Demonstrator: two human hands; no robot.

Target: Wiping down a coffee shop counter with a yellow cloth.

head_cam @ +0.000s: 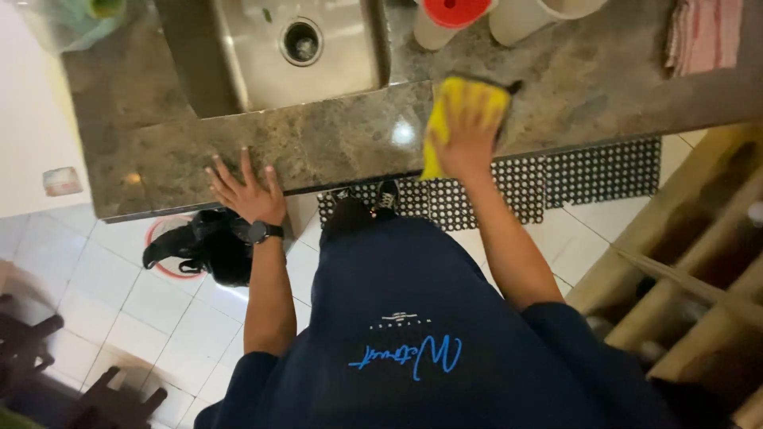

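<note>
- Yellow cloth (459, 107): spread on the granite countertop (334, 143), just right of the steel sink (294, 48), one edge hanging over the front.
- Right hand (465, 139): palm pressed flat on the cloth, fingers spread.
- Left hand (246, 191): open, empty, braced on the counter edge.
- Step, as judged: wiping the surface; further strokes need steady downward pressure.
- Nearby: pale cups (517, 20), rubber floor mat (556, 179).

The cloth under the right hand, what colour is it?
Bright yellow; the cloth shows best in the head view, pressed on the stone counter.
</note>
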